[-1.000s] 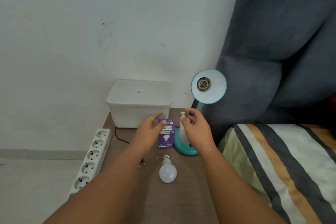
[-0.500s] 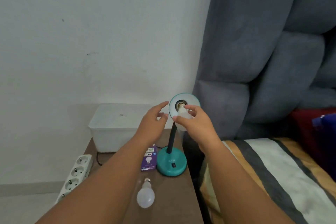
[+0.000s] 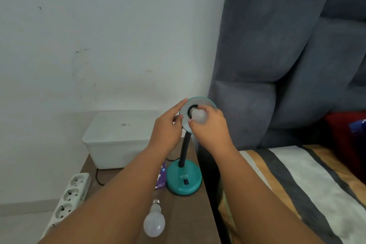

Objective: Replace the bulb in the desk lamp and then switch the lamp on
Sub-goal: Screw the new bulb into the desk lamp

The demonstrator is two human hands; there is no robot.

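A teal desk lamp stands on the brown bedside table, its round base (image 3: 184,181) with a black switch near the table's right edge. Its shade (image 3: 200,101) faces me. My right hand (image 3: 210,127) grips a white bulb (image 3: 199,116) whose metal base sits at the socket in the shade. My left hand (image 3: 168,127) holds the shade's left rim with fingers and thumb. A second white bulb (image 3: 154,222) lies loose on the table near the front. A purple bulb box (image 3: 161,179) lies left of the lamp base, partly hidden by my left forearm.
A white lidded box (image 3: 118,136) sits at the back of the table (image 3: 184,218) against the wall. A white power strip (image 3: 69,198) lies left of the table. A grey padded headboard (image 3: 287,65) and a striped bed (image 3: 297,184) are on the right.
My right hand lifted the bulb from near the table up to the shade and set its base at the socket. My left hand rose and took hold of the shade's rim.
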